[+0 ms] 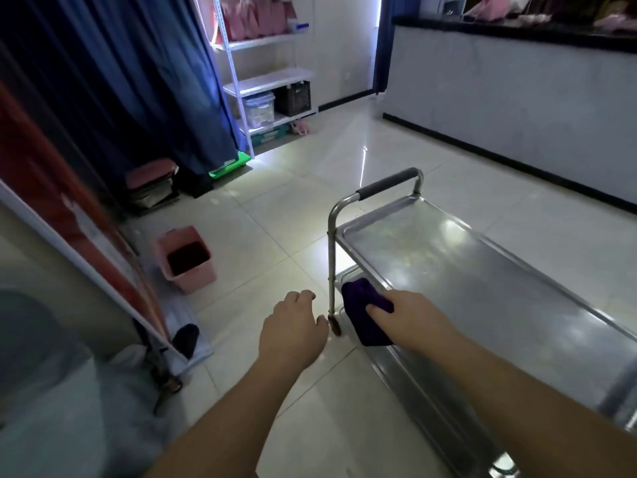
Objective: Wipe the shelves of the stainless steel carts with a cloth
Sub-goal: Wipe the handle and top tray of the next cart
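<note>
The right hand (pixel 410 315) grips a purple cloth (pixel 367 312), thumb curled over it, at the near-left edge of the stainless steel cart (pixel 482 288), just below the rim of the top shelf (pixel 458 267) and over the lower shelf (pixel 417 377). The left hand (pixel 293 332) hangs beside the cart leg (pixel 331 270), fingers loosely curled, holding nothing. A pink bin (pixel 186 258) stands on the tiled floor (pixel 275 215) to the left. No writing is legible.

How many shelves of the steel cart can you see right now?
2: the top shelf below the handle, and a lower shelf under it, where the right hand holds the purple cloth. More may be hidden.
</note>
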Action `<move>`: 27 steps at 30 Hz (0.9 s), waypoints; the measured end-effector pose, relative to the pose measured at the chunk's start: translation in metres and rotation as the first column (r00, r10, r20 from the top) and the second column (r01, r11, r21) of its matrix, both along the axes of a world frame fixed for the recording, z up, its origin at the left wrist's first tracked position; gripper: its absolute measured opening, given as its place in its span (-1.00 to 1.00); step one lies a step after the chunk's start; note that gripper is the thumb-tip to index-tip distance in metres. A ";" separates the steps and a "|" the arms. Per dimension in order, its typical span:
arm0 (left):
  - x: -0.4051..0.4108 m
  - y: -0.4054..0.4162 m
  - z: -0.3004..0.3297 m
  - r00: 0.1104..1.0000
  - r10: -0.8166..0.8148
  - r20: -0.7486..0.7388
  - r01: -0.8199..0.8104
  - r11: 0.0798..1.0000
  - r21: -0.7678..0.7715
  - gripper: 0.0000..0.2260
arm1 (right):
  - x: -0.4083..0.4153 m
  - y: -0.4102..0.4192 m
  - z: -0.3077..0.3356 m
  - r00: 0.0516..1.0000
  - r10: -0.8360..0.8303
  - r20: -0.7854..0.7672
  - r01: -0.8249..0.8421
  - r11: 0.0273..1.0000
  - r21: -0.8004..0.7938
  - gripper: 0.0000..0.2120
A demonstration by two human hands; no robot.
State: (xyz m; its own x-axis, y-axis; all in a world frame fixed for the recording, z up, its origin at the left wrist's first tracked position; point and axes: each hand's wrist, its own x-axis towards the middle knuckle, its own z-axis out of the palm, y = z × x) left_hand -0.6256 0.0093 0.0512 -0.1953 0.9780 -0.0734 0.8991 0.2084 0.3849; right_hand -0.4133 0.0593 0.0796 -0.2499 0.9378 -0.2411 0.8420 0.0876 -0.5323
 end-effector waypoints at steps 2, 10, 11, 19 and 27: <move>-0.025 0.014 -0.004 1.000 0.009 0.003 -0.009 1.000 -0.016 -0.55 | -0.025 0.017 -0.003 1.000 0.008 0.006 -0.008 1.000 -0.018 -0.67; -0.073 0.097 -0.017 1.000 0.005 -0.002 -0.005 0.999 -0.050 -0.56 | -0.079 0.112 -0.011 0.999 0.009 0.046 -0.008 1.000 -0.028 -0.68; -0.075 0.112 -0.018 1.000 -0.001 -0.013 0.001 0.999 -0.052 -0.56 | -0.082 0.127 -0.014 0.999 0.009 0.037 -0.008 0.999 -0.035 -0.69; -0.088 0.252 -0.015 0.995 0.004 -0.097 -0.012 0.996 -0.083 -0.56 | -0.094 0.268 -0.026 0.999 0.042 0.006 -0.041 0.997 -0.066 -0.68; -0.087 0.370 -0.020 0.993 -0.011 -0.117 -0.008 0.988 -0.156 -0.54 | -0.075 0.379 -0.033 0.997 0.061 0.049 -0.056 0.995 -0.084 -0.67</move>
